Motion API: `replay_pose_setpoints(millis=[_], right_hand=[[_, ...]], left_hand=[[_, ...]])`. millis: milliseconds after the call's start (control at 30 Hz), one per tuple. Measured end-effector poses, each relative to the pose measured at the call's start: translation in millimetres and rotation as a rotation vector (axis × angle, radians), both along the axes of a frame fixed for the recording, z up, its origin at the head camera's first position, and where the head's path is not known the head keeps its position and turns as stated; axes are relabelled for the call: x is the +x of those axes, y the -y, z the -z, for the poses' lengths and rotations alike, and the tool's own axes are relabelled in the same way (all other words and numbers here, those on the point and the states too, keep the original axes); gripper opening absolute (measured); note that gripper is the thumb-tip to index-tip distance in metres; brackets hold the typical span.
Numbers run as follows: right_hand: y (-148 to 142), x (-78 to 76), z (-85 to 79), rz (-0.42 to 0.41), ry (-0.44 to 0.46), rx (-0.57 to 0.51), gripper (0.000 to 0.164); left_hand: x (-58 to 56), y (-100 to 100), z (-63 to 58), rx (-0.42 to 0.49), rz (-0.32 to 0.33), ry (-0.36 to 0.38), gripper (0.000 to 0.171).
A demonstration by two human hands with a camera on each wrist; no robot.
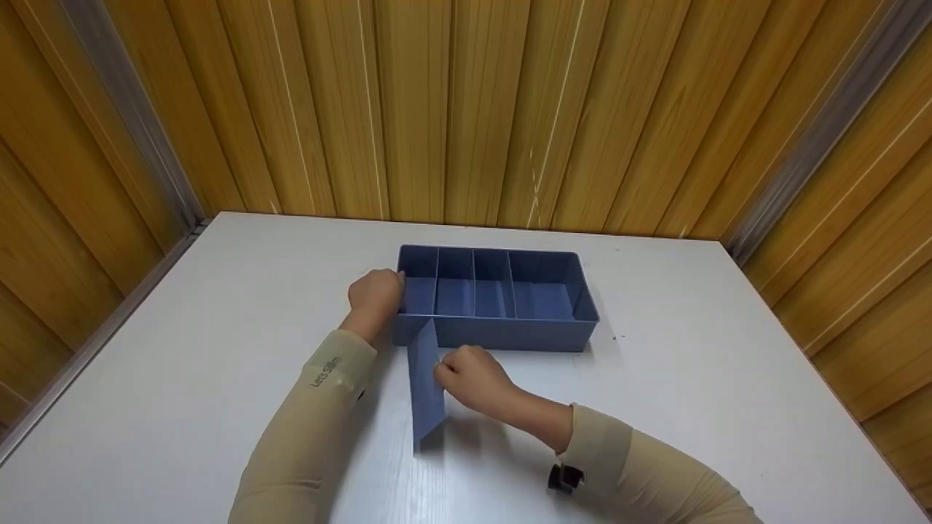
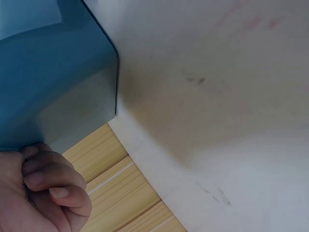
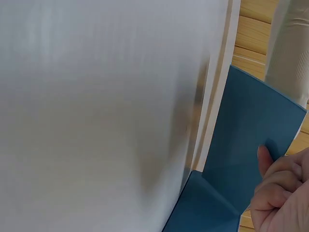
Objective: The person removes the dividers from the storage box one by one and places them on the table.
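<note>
A blue plastic box point(image 1: 517, 336) with upright dividers splitting it into several compartments sits on the white table. At its left end, my left hand point(image 1: 376, 291) grips the wall near the rim; in the left wrist view the fingers of that hand point(image 2: 55, 188) are curled beside the box wall point(image 2: 63, 96). My right hand point(image 1: 477, 378) pinches a thin flat blue panel point(image 1: 426, 386) by its right edge, thumb against its face. The panel point(image 3: 251, 140) stands on edge in front of the box, its far end overlapping the box's front wall in the head view.
The white table point(image 1: 692, 407) spreads out around the box. Wood-patterned panels point(image 1: 473, 109) rise behind the table and on both sides, with grey metal posts point(image 1: 138, 109) at the corners. A small black object point(image 1: 565, 478) hangs at the right sleeve's cuff.
</note>
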State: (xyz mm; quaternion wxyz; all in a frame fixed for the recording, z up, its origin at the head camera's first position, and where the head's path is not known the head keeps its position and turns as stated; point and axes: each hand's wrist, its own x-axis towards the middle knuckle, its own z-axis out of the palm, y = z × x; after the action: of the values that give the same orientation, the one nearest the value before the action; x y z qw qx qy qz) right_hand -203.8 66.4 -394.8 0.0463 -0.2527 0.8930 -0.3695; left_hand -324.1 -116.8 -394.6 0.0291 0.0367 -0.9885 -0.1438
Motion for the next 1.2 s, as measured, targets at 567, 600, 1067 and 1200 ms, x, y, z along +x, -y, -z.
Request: replay_pose_setpoints(millis=[567,600,1067,1200], right_hand=[[14.7,-3.4,17.2,0.018,0.094,-0.133,0.046],[14.9,-3.5,17.8,0.019,0.103,-0.138,0.046],[17.1,-4.7,19.6,0.031,0.278,-0.188,0.047],[17.7,-6.1,20.8,0.035,0.277,-0.172,0.043]], left_hand=[[-2.5,-0.7,1.7,0.007,0.001,0.043,0.051],[-2.6,-0.5,1.8,0.006,0.0,0.048,0.052],[1.5,-1.8,1.1,-0.017,0.02,-0.011,0.051],[1.6,-1.6,-0.4,-0.02,0.011,0.002,0.051]])
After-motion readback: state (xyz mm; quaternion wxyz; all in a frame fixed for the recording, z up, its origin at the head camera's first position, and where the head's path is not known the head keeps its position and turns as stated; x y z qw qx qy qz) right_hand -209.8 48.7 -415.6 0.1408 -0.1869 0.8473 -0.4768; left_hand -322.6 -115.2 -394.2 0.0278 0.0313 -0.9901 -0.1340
